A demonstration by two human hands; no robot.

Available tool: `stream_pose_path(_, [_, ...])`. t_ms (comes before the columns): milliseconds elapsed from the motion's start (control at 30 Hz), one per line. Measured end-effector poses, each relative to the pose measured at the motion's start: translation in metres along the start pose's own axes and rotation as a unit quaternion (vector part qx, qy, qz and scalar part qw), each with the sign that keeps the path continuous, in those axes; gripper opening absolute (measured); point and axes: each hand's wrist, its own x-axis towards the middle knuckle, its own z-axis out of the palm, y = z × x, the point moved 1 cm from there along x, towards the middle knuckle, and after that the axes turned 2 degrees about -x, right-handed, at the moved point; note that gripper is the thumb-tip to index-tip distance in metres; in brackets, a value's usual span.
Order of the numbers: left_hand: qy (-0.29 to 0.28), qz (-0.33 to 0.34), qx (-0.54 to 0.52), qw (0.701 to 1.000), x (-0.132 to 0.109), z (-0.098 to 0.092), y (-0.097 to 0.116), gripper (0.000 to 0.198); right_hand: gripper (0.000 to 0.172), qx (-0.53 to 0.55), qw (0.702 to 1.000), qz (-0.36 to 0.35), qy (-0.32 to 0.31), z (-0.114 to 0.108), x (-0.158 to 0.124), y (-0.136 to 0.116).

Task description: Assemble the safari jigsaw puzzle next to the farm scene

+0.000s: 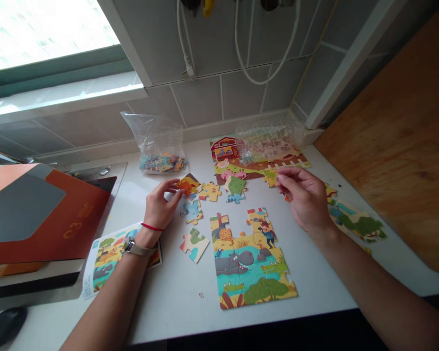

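On the counter [190, 321], a part-built hippo puzzle [237, 263] lies among loose pieces [210, 191], the left hand [160, 204] pinching an orange piece [188, 184], the right hand [305, 197] a yellow piece [269, 179].

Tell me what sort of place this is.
Probably a home kitchen or utility corner, though that's hedged. A white counter runs along a tiled wall, a white cable hangs against the tiles, and a window sits just above.

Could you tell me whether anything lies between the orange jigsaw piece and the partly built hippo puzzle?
Yes: a loose blue cardboard piece and a yellow piece lie between the orange piece and the hippo puzzle.
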Motion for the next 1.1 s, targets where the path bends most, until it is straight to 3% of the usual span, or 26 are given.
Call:
stream_pose_path(133, [0.064,0.038,0.036,0.997,-0.001,-0.001,0.001,0.066,0.014,0.03,0.995,-0.033,0.095,-0.031,0.029,-0.013])
stream_pose_path(300, [-0.018,0.166,0.051,0.985,-0.009,0.003,0.019,0.042,0.021,0.003,0.985,-0.072,0.154,-0.082,0.057,-0.02])
stream_pose_path(367, [-0.066,0.207,0.037,0.975,-0.016,0.007,0.028,0.04,0.024,-0.029,0.987,-0.068,0.14,-0.096,0.06,-0.02])
stream_pose_path(433, [-0.117,0.247,0.027,0.962,-0.025,0.013,0.036,0.04,0.029,-0.111,0.99,-0.05,0.071,-0.105,0.059,-0.019])
stream_pose_path(500, [-0.158,0.281,0.022,0.946,-0.033,0.02,0.041,0.037,0.038,-0.243,0.968,-0.039,-0.05,-0.107,0.054,-0.016])
stream_pose_path(600, [-0.2,0.307,0.018,0.93,-0.042,0.029,0.046,0.033,0.064,-0.433,0.868,-0.046,-0.237,-0.106,0.043,-0.012])
stream_pose_path(667, [-0.211,0.315,0.019,0.925,-0.045,0.032,0.047,0.033,0.078,-0.503,0.813,-0.048,-0.289,-0.105,0.037,-0.01])
stream_pose_path(733, [-0.208,0.318,0.024,0.925,-0.045,0.033,0.047,0.033,0.075,-0.535,0.792,-0.044,-0.29,-0.104,0.034,-0.01])
stream_pose_path(900, [-0.214,0.308,0.027,0.927,-0.044,0.032,0.048,0.032,0.057,-0.525,0.802,-0.046,-0.282,-0.099,0.034,-0.01])
stream_pose_path(1100, [-0.226,0.289,0.013,0.93,-0.044,0.032,0.049,0.031,0.038,-0.442,0.863,-0.078,-0.232,-0.101,0.04,-0.006])
